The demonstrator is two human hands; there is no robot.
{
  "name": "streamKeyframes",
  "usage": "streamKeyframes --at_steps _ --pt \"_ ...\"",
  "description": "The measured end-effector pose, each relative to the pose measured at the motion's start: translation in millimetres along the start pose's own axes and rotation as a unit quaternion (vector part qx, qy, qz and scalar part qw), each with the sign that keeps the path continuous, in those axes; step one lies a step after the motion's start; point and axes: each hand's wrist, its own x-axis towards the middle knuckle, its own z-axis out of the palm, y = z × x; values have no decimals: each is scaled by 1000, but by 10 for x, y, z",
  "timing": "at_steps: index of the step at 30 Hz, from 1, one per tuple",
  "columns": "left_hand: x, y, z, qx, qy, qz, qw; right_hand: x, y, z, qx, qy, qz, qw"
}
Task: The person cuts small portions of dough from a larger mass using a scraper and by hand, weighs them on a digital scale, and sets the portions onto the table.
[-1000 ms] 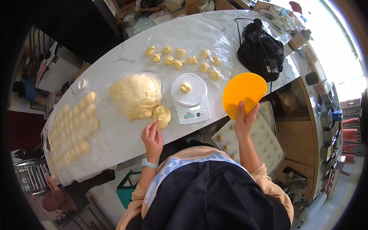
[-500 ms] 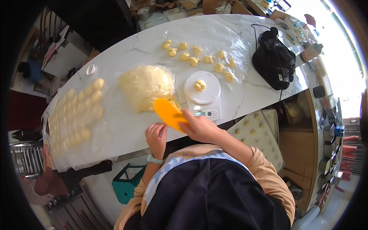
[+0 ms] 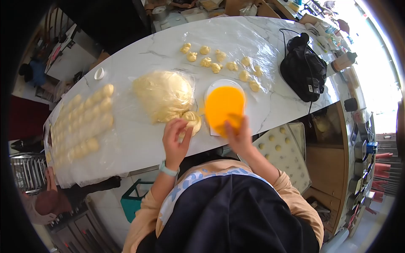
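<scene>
My right hand (image 3: 239, 137) grips a round yellow scraper (image 3: 225, 107), slightly blurred, held over the white kitchen scale (image 3: 213, 85) and hiding most of it. My left hand (image 3: 176, 137) is at the near end of the dough, its fingers curved and apart beside a smaller dough lump (image 3: 193, 122); whether a small bit is between the fingers is hard to make out. The large dough mass (image 3: 164, 95) lies under clear plastic. Beyond the scale, several small dough pieces (image 3: 205, 62) sit on plastic film.
Rows of dough balls (image 3: 90, 111) lie under plastic at the left, near a small white cup (image 3: 99, 74). A black bag (image 3: 303, 67) rests at the right. Below the table edge is a tray (image 3: 287, 156) with dough balls. Another person (image 3: 46, 202) is at lower left.
The scraper went from the right to the dough beside my left hand, then back right over the scale. My left hand has opened and risen beside the lump.
</scene>
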Motion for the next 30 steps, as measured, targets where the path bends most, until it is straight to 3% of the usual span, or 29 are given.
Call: streamKeyframes --at_steps 3,7,9,11,18,21,22,25,28,30 --pt "416 -119 324 19 -81 33 996 145 -34 -339 5 187 26 982" --pt "789 100 721 44 -162 -44 985 99 28 -696 -49 258 21 965" --pt "842 -47 760 89 -169 43 981 32 7 -805 -89 284 19 954" --pt "863 -138 732 129 -145 128 973 -52 11 -898 -72 304 40 949" --pt "896 -118 594 74 -164 8 984 -239 35 -1007 -38 332 87 939" --pt "1042 -34 758 108 -217 -3 970 -261 59 -999 -55 319 113 939" --pt "1057 39 835 143 -225 55 962 -263 76 -992 -53 323 106 939" --pt "1135 -205 964 167 -319 87 929 -244 136 -995 -48 331 88 938" --pt "1494 -229 869 170 -312 2 935 -270 122 -1020 -29 337 85 937" --pt "1911 -468 667 154 -206 14 966 -284 58 -1053 -3 339 97 936"
